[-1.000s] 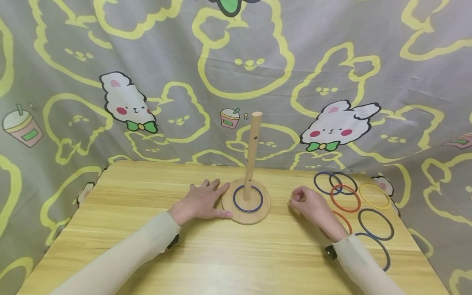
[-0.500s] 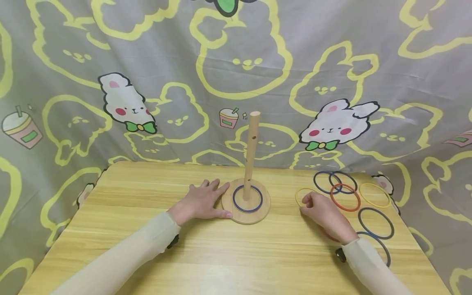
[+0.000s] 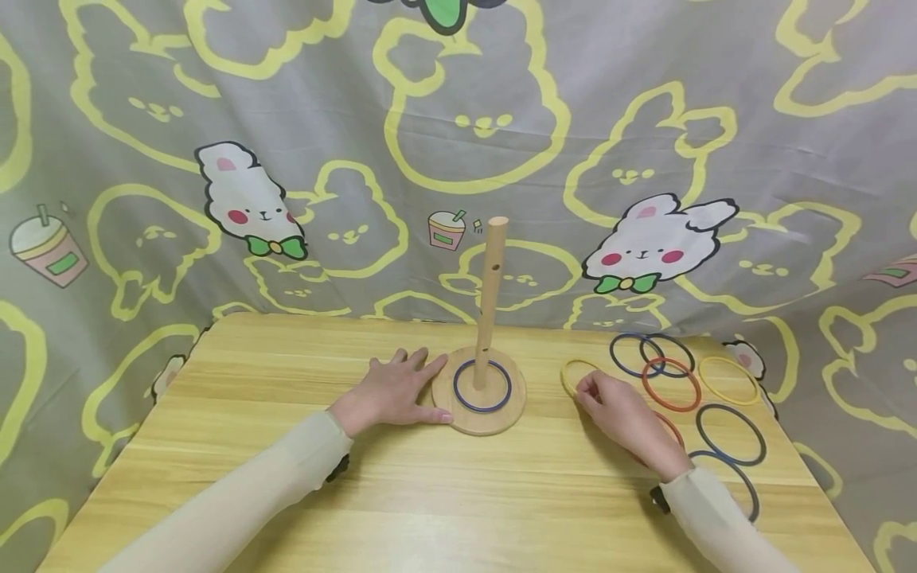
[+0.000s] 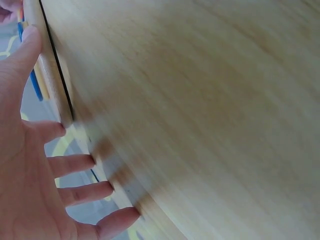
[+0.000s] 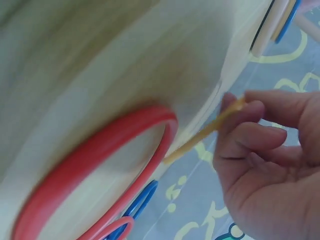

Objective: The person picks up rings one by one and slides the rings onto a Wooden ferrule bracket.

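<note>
In the head view my left hand (image 3: 392, 391) rests flat with spread fingers on the table, its thumb and index finger touching the left edge of the round wooden base (image 3: 512, 410). From that base rises an upright wooden peg (image 3: 490, 294). A blue ring (image 3: 458, 398) lies around the peg's foot. My right hand (image 3: 619, 410), to the right of the base, pinches a yellow ring (image 3: 566, 374) between thumb and fingers. The right wrist view shows that yellow ring (image 5: 195, 140) slanting out of the pinch, part of it hidden by the fingers.
At the right lie two overlapping dark-blue rings (image 3: 613, 362), an orange-red ring (image 3: 698, 395) over them, a second yellow ring (image 3: 754, 390) and a dark grey-blue ring (image 3: 762, 446). My right arm partly hides another red ring (image 5: 95, 145) and a blue ring (image 3: 754, 497). A patterned curtain (image 3: 344, 95) borders the table (image 3: 401, 509).
My right hand first drew back to the right, uncovering the yellow ring. Now it has moved slightly left with the ring in its pinch. My left hand has stayed put.
</note>
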`<action>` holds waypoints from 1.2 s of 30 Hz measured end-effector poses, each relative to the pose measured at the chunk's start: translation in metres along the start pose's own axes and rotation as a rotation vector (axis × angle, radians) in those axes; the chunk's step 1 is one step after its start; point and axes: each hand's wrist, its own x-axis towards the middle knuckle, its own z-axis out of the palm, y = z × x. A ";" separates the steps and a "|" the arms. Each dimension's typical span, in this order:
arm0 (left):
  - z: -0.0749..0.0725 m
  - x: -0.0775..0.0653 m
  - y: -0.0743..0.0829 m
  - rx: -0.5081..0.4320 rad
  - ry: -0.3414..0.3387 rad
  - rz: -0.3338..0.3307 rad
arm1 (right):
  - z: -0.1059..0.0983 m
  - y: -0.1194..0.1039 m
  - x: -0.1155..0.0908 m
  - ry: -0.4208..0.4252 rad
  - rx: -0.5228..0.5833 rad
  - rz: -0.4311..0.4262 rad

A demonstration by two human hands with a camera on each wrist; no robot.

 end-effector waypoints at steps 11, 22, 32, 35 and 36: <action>-0.001 0.000 0.002 -0.005 -0.005 -0.005 | 0.000 -0.012 -0.003 0.164 0.198 -0.092; -0.002 0.000 0.002 -0.003 -0.012 -0.008 | -0.004 -0.035 -0.011 0.366 0.182 -0.323; -0.001 0.000 0.001 0.000 -0.018 -0.008 | -0.011 -0.064 -0.019 0.359 0.256 -0.417; -0.001 0.000 0.001 -0.003 -0.019 -0.010 | -0.014 -0.072 -0.021 0.372 0.276 -0.431; -0.001 0.000 0.002 -0.003 -0.019 -0.010 | -0.016 -0.075 -0.021 0.381 0.280 -0.437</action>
